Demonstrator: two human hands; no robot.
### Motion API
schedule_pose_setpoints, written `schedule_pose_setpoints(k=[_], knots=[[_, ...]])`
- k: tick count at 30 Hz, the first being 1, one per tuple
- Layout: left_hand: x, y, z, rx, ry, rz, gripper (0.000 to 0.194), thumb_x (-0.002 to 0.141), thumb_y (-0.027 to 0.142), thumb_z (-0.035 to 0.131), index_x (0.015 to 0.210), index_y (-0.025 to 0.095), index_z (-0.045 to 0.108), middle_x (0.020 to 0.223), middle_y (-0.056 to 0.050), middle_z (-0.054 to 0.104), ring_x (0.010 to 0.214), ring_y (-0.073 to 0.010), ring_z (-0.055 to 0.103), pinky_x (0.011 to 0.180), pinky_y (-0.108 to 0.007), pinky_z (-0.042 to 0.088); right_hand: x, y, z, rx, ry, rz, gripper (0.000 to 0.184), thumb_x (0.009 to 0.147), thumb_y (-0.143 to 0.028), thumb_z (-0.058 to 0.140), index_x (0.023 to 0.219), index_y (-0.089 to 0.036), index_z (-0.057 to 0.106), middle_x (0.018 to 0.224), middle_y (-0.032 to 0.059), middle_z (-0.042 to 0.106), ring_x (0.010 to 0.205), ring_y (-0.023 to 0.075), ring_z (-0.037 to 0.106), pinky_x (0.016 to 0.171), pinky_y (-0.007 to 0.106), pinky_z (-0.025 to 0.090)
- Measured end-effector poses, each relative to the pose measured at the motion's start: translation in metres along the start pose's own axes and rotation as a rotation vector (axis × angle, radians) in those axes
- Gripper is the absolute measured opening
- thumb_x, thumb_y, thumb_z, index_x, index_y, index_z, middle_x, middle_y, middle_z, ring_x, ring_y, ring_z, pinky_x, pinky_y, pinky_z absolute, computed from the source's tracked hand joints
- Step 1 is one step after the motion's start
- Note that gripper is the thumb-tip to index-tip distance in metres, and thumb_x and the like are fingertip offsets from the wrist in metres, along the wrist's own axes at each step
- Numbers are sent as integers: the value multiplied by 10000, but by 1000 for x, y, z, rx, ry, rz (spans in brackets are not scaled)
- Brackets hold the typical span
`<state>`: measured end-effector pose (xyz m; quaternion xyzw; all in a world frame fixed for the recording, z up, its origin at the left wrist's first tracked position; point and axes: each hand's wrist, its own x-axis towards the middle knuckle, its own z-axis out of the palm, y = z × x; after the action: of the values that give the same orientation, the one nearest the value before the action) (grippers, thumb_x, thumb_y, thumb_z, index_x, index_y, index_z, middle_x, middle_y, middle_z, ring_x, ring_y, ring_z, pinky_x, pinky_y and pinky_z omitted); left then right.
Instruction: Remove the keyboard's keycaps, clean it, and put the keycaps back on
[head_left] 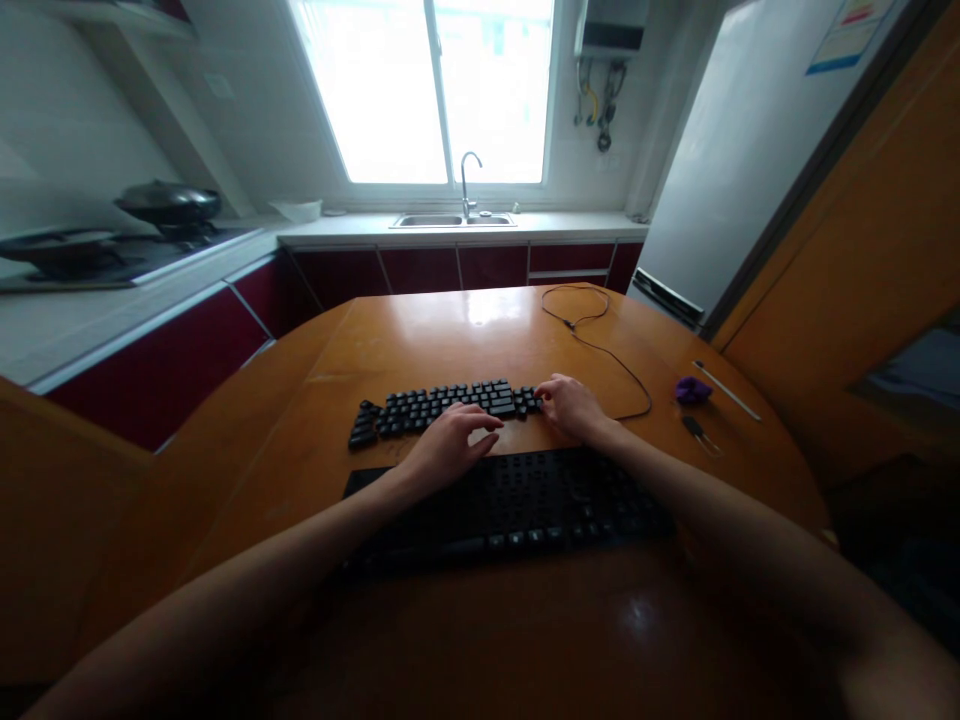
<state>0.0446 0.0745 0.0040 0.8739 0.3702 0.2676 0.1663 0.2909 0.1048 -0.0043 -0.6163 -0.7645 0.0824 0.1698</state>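
Black keycaps lie in rows on the wooden table, set out like a keyboard layout. In front of them, nearer to me, is a black keyboard with most of its keys off; several keys remain along its near edge. My left hand hovers between the two, open, thumb and fingers apart and nothing in them. At the right end of the rows, my right hand has its fingertips pinched at a small keycap, which they partly hide. My forearms cover parts of the keyboard.
A thin cable curls over the table's far right. Beyond the right hand lie a purple cloth-like lump, a thin white stick and a small black-handled wire tool. A sink and counter stand behind the table.
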Motion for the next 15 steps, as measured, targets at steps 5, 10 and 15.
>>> schedule_pose_setpoints(k=[5, 10, 15], knots=[[35, -7, 8, 193, 0, 80, 164, 887, 264, 701, 1020, 267, 797, 952, -66, 696, 939, -246, 571, 877, -382, 468, -4, -1, -1, -64, -7, -129, 215, 887, -231, 678, 1067, -262, 792, 1012, 83, 649, 986, 230, 610, 807, 273, 461], [59, -3, 25, 322, -6, 119, 144, 861, 258, 735, 984, 267, 810, 993, -74, 672, 989, -257, 532, 881, -382, 458, -9, -2, -2, -89, -24, -178, 184, 898, -247, 676, 1029, -264, 804, 1003, 87, 641, 993, 231, 578, 809, 282, 460], [65, -1, 29, 377, -60, 111, 116, 857, 215, 722, 864, 275, 821, 1012, -63, 688, 987, -252, 517, 861, -381, 442, -12, -1, -4, -85, -3, -249, 162, 907, -227, 663, 972, -250, 810, 979, 83, 660, 988, 229, 565, 812, 295, 458]])
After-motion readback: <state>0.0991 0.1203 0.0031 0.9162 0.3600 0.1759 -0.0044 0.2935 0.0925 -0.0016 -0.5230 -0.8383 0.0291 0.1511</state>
